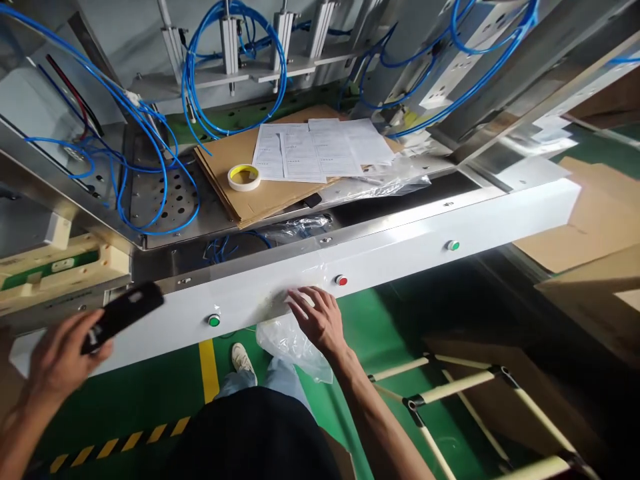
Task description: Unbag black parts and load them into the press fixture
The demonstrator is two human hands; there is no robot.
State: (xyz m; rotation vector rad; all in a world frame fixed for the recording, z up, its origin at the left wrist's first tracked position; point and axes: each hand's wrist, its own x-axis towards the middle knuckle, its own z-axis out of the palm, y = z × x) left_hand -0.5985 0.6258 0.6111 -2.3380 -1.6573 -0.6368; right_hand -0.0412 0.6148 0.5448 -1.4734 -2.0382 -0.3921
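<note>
L hand (60, 360) grips phone (123, 317), R (315, 320) splayed (on panel (395, 263))

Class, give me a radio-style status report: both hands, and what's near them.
Left hand holding black phone. Right hand on white panel, beside red push button.

Bright light, dark lower right, edges slightly warped.

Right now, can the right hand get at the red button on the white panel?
Probably yes: the right hand rests on the white panel close to the red button, with nothing between them.
</note>
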